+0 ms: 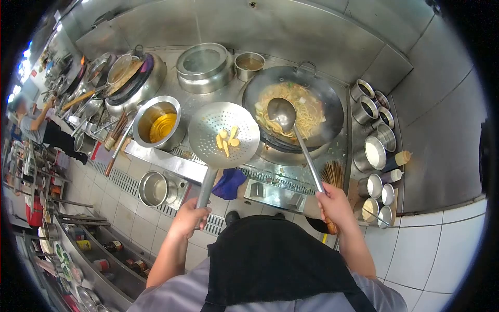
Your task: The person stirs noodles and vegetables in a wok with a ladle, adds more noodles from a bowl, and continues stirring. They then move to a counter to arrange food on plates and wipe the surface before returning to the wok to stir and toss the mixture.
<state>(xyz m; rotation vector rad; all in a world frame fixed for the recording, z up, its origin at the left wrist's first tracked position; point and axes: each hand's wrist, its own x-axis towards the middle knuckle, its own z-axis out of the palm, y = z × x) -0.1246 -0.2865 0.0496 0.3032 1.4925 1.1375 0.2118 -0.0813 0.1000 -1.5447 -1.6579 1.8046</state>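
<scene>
Steel table (pixel 234 91) before us, our left hand (pixel 191 217) closed around a strainer (pixel 208 125), our right hand (pixel 333 204) around a ladle (pixel 281 113).

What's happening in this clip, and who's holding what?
The person's left hand holds a perforated skimmer carrying several yellow pieces, beside the wok. The right hand grips a ladle, its bowl over the noodles in the wok. A pot of amber liquid stands left of the skimmer.
</scene>
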